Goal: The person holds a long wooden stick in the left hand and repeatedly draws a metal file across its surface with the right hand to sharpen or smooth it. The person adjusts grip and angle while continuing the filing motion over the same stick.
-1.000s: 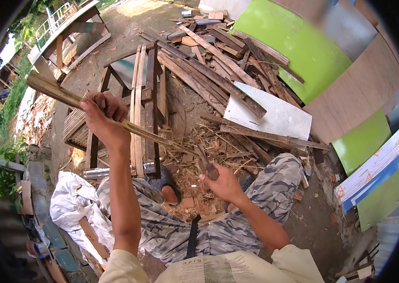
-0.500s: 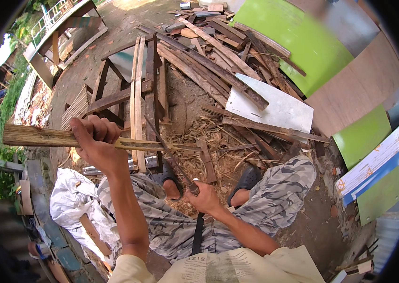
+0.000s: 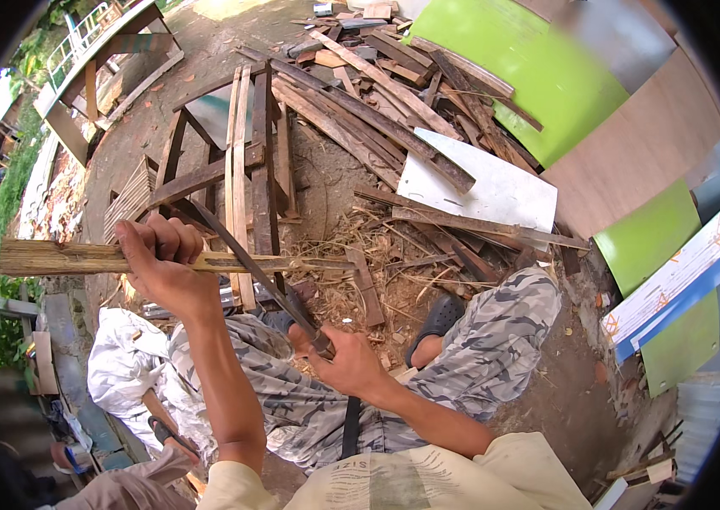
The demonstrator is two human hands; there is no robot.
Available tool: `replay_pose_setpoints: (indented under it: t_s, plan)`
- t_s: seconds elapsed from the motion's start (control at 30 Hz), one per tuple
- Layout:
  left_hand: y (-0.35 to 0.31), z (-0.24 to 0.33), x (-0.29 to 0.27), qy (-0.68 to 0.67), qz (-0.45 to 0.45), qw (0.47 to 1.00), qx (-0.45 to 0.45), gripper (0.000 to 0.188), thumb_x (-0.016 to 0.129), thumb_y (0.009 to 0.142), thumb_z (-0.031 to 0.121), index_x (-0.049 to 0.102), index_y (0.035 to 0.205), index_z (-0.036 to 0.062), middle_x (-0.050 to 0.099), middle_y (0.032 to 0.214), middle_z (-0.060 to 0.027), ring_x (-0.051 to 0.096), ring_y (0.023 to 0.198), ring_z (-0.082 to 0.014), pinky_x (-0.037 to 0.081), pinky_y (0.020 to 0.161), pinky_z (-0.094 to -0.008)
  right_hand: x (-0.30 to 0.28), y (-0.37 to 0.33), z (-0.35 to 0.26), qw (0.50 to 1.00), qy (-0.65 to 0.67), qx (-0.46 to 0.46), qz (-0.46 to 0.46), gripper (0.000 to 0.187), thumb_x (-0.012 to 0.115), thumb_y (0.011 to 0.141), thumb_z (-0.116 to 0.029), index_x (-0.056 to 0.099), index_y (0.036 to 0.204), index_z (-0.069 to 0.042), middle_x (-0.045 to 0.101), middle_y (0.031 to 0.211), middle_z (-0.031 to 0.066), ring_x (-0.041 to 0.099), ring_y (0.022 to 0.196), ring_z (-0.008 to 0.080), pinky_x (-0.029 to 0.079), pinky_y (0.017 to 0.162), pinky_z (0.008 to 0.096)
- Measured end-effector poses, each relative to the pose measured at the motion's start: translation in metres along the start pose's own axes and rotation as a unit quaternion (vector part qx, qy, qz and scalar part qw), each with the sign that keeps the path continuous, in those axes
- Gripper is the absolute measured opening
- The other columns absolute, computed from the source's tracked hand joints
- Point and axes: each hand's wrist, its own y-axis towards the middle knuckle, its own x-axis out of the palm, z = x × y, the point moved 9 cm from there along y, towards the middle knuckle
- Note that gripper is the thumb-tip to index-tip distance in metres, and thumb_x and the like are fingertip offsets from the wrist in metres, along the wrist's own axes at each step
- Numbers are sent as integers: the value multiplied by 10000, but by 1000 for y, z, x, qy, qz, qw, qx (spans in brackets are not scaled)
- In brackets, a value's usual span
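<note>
My left hand is wrapped round a long, rough wooden strip, held roughly level across my view. The strip narrows toward its right end, over the shavings. In my right hand is the handle of a machete, its long dark blade slanting up and to the left. The blade passes in front of the strip, right of my left hand; whether it touches the wood I cannot tell. A dark wooden frame stands just beyond, with two pale battens lying across it.
Wood shavings cover the ground between my feet. Scrap planks and a white board lie ahead, with green panels at the right. A white sack lies at my left, near another person's trousered leg.
The machete has moved left and up, its blade now crossing the strip closer to my left hand. The strip sits slightly lower. Another person's leg has come in at lower left.
</note>
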Motion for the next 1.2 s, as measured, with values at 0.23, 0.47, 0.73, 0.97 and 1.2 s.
replay_pose_setpoints:
  t_s: [0.23, 0.47, 0.73, 0.97, 1.2]
  plan:
    - [-3, -1, 7, -2, -5, 1000, 1, 463, 461, 1029, 348, 262, 666, 141, 196, 577, 30, 168, 486, -82, 163, 449, -274, -3, 9, 44, 999, -14, 27, 7, 237, 665, 799, -196, 586, 788, 27, 587, 632, 209, 602, 603, 379, 449, 573, 430]
    - [-7, -3, 19, 5, -36, 999, -9, 476, 458, 1029, 338, 250, 648, 143, 205, 564, 29, 169, 473, -80, 161, 437, -268, -9, 20, 54, 999, -30, 8, 24, 220, 650, 796, -195, 625, 814, 23, 617, 638, 196, 631, 615, 371, 482, 598, 433]
    - [-9, -8, 10, -18, -26, 999, -19, 456, 451, 1030, 315, 265, 653, 138, 212, 549, 27, 169, 466, -82, 160, 429, -265, -5, 7, 20, 997, -46, -43, 42, 226, 664, 782, -202, 621, 815, 17, 622, 640, 199, 642, 610, 376, 488, 587, 439]
    - [-5, -2, 0, -22, -28, 999, -12, 457, 456, 1016, 306, 248, 641, 147, 207, 550, 31, 167, 467, -82, 151, 427, -263, -2, 17, 112, 990, -61, 127, -1, 252, 642, 788, -241, 643, 889, -10, 648, 702, 230, 651, 711, 425, 511, 651, 466]
    - [-4, -7, -5, -31, -25, 999, -19, 430, 453, 1008, 300, 248, 661, 151, 201, 572, 29, 172, 470, -79, 137, 424, -258, -2, 0, -4, 998, -16, 32, -47, 269, 625, 815, -255, 664, 945, -24, 660, 737, 230, 667, 730, 393, 517, 686, 450]
